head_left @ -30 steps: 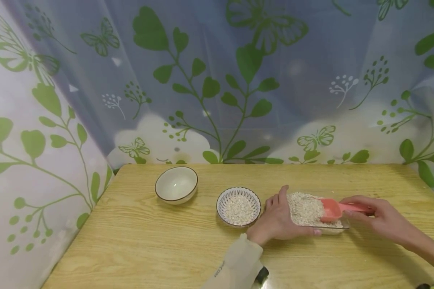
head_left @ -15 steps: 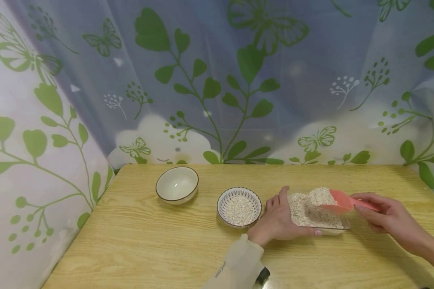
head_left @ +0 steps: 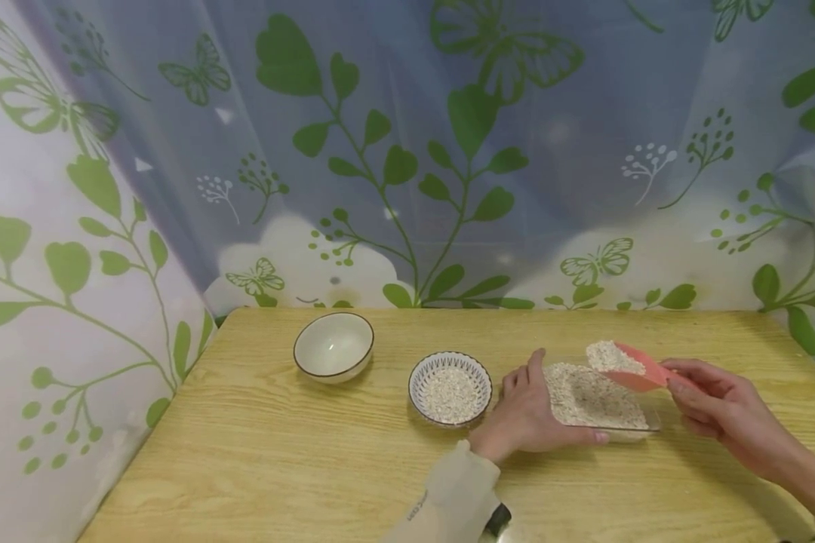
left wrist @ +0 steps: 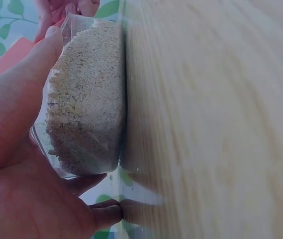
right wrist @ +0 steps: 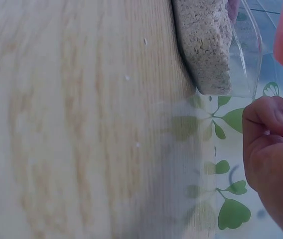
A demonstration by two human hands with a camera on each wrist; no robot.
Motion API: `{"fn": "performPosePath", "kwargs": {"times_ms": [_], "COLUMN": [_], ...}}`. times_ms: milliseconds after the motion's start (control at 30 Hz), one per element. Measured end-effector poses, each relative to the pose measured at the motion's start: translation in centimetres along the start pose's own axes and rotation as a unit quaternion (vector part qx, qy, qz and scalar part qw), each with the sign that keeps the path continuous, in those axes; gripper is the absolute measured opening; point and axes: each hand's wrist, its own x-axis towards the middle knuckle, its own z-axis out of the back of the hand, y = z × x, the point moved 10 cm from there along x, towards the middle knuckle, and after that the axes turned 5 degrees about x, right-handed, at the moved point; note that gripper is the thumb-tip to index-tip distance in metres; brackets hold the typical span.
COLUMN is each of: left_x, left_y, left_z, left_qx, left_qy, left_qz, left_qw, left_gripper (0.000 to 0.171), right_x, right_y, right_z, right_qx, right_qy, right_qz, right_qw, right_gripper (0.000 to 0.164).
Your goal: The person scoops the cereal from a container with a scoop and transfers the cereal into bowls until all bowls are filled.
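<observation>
In the head view my right hand (head_left: 727, 407) pinches the handle of a pink scoop (head_left: 641, 371), its bowl heaped with oats (head_left: 607, 356). The scoop is held tilted above the right half of a clear rectangular container (head_left: 641, 431) filled with rolled oats (head_left: 587, 400). My left hand (head_left: 526, 418) holds this container at its left end, thumb along the near side, fingers round the far left corner. The left wrist view shows the thumb (left wrist: 24, 94) against the container's side and fingertips down by the tabletop.
Just left of my left hand stands a small patterned bowl (head_left: 417, 411) with oats in it. Farther left and back is a plain cream bowl (head_left: 333, 347) with a dark rim. A few loose flakes (right wrist: 127, 77) lie on the wooden table (head_left: 278, 452). Behind hangs a leaf-printed curtain (head_left: 407, 241).
The scoop has come up out of the oats with a heaped load and risen above the container, turning in my right hand. The left hand and both bowls stay put.
</observation>
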Motion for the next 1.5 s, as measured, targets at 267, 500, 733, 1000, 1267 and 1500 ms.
{"fn": "performPosePath", "kwargs": {"times_ms": [267,500,733,1000,1267,1500], "left_x": [-0.1,-1.1,-2.4,-3.8,-4.6,-4.7], "left_y": [-0.5,-1.8,-1.2,3.1,8.6,11.7], "left_z": [0.2,2.1,5.2,9.4,11.0,10.7], "left_qx": [0.030,0.064,0.037,0.027,0.011,0.006], "left_qy": [-0.004,-0.028,-0.037,-0.099,-0.109,-0.077], "left_qz": [-0.011,-0.082,-0.142,-0.148,-0.111,-0.073], "left_qw": [0.9995,0.9942,0.9884,0.9836,0.9877,0.9943], "left_gripper": [0.133,0.125,0.111,0.083,0.087,0.101], "right_x": [0.1,0.2,0.4,1.0,1.9,2.8], "right_y": [0.2,0.7,1.4,2.0,2.4,2.9], "right_z": [-0.2,-0.8,-1.7,-2.7,-3.7,-4.9], "right_qx": [0.005,0.022,0.024,0.028,-0.010,-0.015], "right_qy": [0.003,0.019,0.034,0.030,0.016,0.018], "right_qz": [0.012,0.025,0.051,0.061,0.051,0.058], "right_qw": [1.000,0.999,0.998,0.997,0.999,0.998], "right_gripper": [0.042,0.046,0.049,0.047,0.044,0.043]}}
